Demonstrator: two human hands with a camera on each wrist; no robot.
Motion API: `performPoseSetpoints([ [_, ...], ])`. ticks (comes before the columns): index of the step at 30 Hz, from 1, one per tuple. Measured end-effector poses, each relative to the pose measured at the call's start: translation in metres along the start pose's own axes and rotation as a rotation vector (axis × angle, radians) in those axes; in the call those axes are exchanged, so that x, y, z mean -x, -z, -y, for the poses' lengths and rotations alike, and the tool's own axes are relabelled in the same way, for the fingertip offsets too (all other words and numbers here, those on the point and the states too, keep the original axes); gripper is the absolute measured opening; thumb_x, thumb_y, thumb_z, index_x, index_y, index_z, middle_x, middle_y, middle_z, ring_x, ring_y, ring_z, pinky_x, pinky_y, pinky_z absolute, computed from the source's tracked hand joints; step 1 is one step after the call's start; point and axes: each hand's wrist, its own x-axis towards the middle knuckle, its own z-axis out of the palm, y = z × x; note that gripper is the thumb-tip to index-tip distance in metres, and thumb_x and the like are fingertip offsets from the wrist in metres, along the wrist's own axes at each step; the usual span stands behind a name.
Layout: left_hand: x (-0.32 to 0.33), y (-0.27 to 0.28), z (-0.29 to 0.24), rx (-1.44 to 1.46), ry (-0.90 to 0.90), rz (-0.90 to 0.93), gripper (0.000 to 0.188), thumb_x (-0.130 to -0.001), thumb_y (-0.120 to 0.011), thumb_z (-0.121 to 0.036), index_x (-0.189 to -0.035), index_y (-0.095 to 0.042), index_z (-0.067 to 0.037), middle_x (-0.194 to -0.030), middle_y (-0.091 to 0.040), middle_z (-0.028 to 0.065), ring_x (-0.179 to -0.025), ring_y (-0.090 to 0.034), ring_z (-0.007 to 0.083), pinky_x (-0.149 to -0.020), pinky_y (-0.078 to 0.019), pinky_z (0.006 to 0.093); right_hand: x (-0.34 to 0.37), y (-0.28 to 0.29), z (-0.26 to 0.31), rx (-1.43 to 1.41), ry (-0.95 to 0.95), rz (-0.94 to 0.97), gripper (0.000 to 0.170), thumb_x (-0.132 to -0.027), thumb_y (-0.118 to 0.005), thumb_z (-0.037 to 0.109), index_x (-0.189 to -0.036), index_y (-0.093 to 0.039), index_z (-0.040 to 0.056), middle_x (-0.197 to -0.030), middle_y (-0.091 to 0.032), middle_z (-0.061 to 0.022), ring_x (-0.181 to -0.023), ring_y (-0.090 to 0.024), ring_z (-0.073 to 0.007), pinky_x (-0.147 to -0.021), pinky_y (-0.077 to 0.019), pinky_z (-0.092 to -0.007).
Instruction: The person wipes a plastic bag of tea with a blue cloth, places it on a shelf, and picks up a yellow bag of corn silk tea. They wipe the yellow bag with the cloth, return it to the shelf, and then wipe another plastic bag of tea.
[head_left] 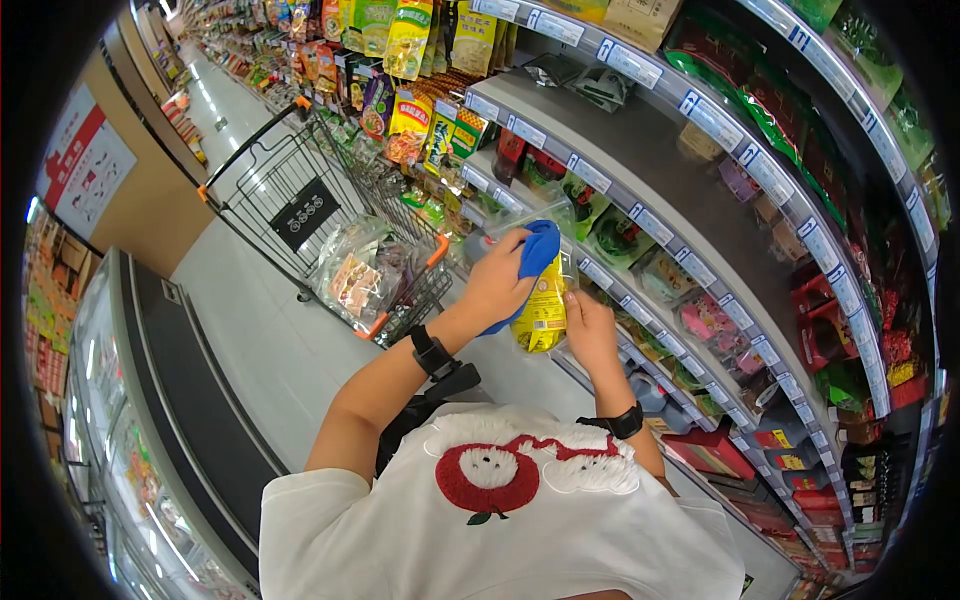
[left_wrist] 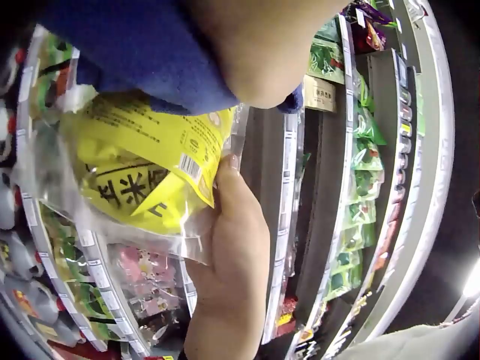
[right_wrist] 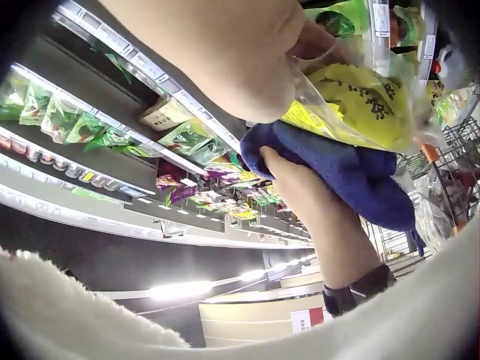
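Note:
A clear plastic bag with a yellow packet (head_left: 542, 312) printed with dark characters is held up in front of the person's chest. My left hand (head_left: 494, 278) holds a blue cloth (head_left: 540, 248) against the upper part of the bag. The cloth is bunched under the fingers and hangs past the palm in the right wrist view. At the packet's right edge, my right hand (head_left: 592, 328) pinches the clear plastic, its thumb (left_wrist: 231, 176) lying along the side in the left wrist view. Part of the packet is hidden behind the cloth and left hand.
A wire shopping cart (head_left: 270, 165) with orange corners stands ahead to the left, clear bagged goods (head_left: 355, 275) inside. Tiered shelves (head_left: 640, 130) of packets curve along the right. A glass-topped freezer case (head_left: 120, 400) lines the left side of the aisle floor (head_left: 225, 300).

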Motion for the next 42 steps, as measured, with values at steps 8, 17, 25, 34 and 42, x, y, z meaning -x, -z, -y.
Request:
performPoseSetpoints([
  [8, -0.014, 0.004, 0.033, -0.130, -0.019, -0.056, 0.030, -0.075, -0.054, -0.013, -0.103, -0.055, -0.001, -0.104, -0.054, 0.0131, -0.090, -0.055, 0.0345, -0.078, -0.0464, 0.0403, 0.005, -0.004, -0.001, -0.106, 0.028, -0.072, 0.023, -0.090, -0.045, 0.020, -0.087, -0.059, 0.0014, -0.066, -0.053, -0.0246, -0.062, -0.054, -0.0407, -0.054, -0.0404, -0.0437],
  [17, 0.000, -0.003, 0.044, -0.245, 0.136, 0.021, 0.038, -0.074, -0.058, -0.016, -0.108, -0.051, 0.001, -0.110, -0.050, 0.0133, -0.094, -0.053, 0.0354, -0.079, -0.0461, 0.0429, 0.006, -0.008, -0.009, -0.165, 0.025, -0.107, 0.024, -0.091, -0.044, 0.020, -0.084, -0.058, 0.0015, -0.061, -0.051, -0.0229, -0.056, -0.053, -0.0389, -0.051, -0.0392, -0.0405],
  [25, 0.011, 0.002, 0.024, -0.203, 0.143, 0.043, 0.042, -0.073, -0.060, -0.012, -0.111, -0.050, 0.001, -0.114, -0.048, 0.0130, -0.098, -0.053, 0.0342, -0.080, -0.0468, 0.0413, 0.005, -0.011, 0.006, 0.048, 0.075, -0.057, 0.023, -0.090, -0.047, 0.020, -0.084, -0.059, 0.0017, -0.064, -0.055, -0.0226, -0.060, -0.057, -0.0387, -0.053, -0.0426, -0.0441],
  [34, 0.021, 0.013, 0.002, -0.263, -0.188, 0.114, 0.054, -0.067, -0.065, -0.012, -0.119, -0.051, -0.014, -0.115, -0.048, 0.0052, -0.101, -0.053, 0.0268, -0.073, -0.0506, 0.0371, -0.005, -0.028, 0.000, -0.057, 0.085, -0.140, 0.022, -0.089, -0.046, 0.017, -0.088, -0.061, 0.0008, -0.069, -0.058, -0.0240, -0.065, -0.057, -0.0412, -0.057, -0.0442, -0.0432],
  [42, 0.039, 0.032, 0.012, -0.166, -0.297, 0.137, 0.059, -0.064, -0.066, -0.012, -0.121, -0.050, -0.017, -0.115, -0.047, 0.0045, -0.101, -0.053, 0.0265, -0.071, -0.0515, 0.0367, -0.018, -0.035, 0.009, -0.319, -0.006, -0.259, 0.031, -0.094, -0.044, 0.021, -0.093, -0.060, -0.0040, -0.072, -0.062, -0.0148, -0.067, -0.056, -0.0145, -0.062, -0.0443, -0.0310],
])
